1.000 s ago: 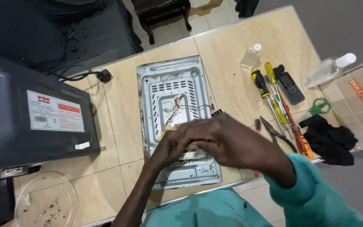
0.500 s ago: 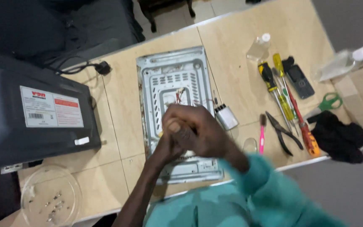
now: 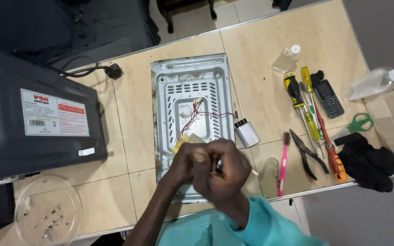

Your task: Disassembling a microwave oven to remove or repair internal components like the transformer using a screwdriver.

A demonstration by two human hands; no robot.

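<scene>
A grey metal base panel lies flat mid-table, with red wires running down to a yellow part. My left hand rests on the panel's near end just below that yellow part. Its fingers are curled and what they grip is hidden. My right hand presses against the left one and is closed on a thin dark metal tool. A silver box-shaped capacitor sits at the panel's right edge, joined to it by a wire.
A black appliance casing fills the left, its plug behind it. A glass dish with screws sits near left. To the right lie screwdrivers, pliers, pink toothbrush, phone, green scissors, black cloth and bottles.
Both hands have drawn back toward the near end of the panel, uncovering the wires and the capacitor. The view has shifted slightly.
</scene>
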